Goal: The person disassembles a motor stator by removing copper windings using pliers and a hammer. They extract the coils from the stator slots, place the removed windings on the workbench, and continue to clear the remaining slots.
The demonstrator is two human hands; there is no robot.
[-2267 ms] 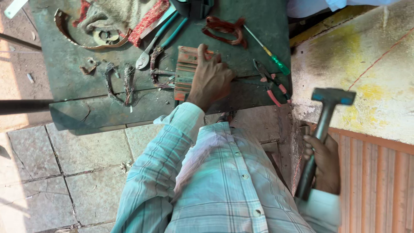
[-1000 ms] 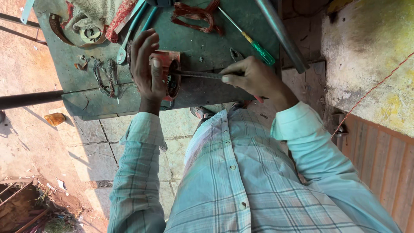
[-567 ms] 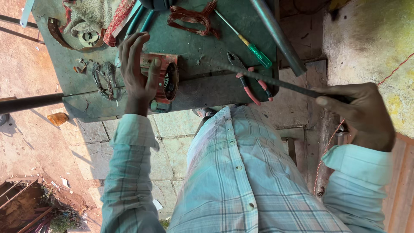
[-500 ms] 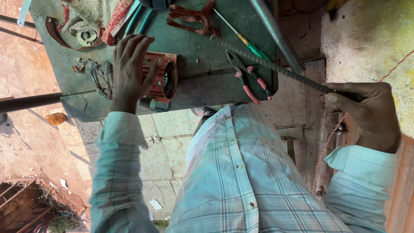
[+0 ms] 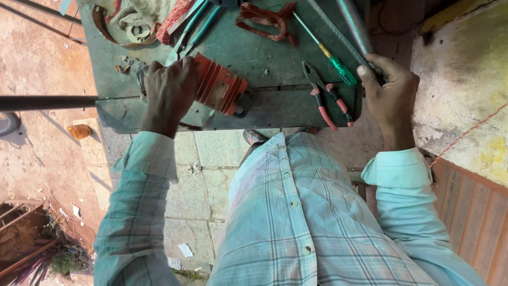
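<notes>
My left hand (image 5: 168, 91) grips a red-orange ribbed cylindrical part (image 5: 219, 85) that lies tilted on the front of the green metal workbench (image 5: 264, 53). At the bench's right edge my right hand (image 5: 390, 94) is curled around the near end of a long thin dark metal bar (image 5: 338, 39), which runs diagonally up across the bench. Red-handled pliers (image 5: 327, 99) and a green-handled screwdriver (image 5: 338, 69) lie between my two hands.
A tangle of copper-red wire (image 5: 262, 16), teal-handled tools (image 5: 190, 32) and a cloth (image 5: 148, 13) lie at the back of the bench. A grey pipe (image 5: 352, 24) passes above my right hand. A dark rod (image 5: 47, 101) sticks out left. A plastered wall (image 5: 465, 79) stands right.
My right hand swung the long bar in from the far right onto the bench's right side. My left hand, earlier resting flat on the orange part, now grips it and has tilted it.
</notes>
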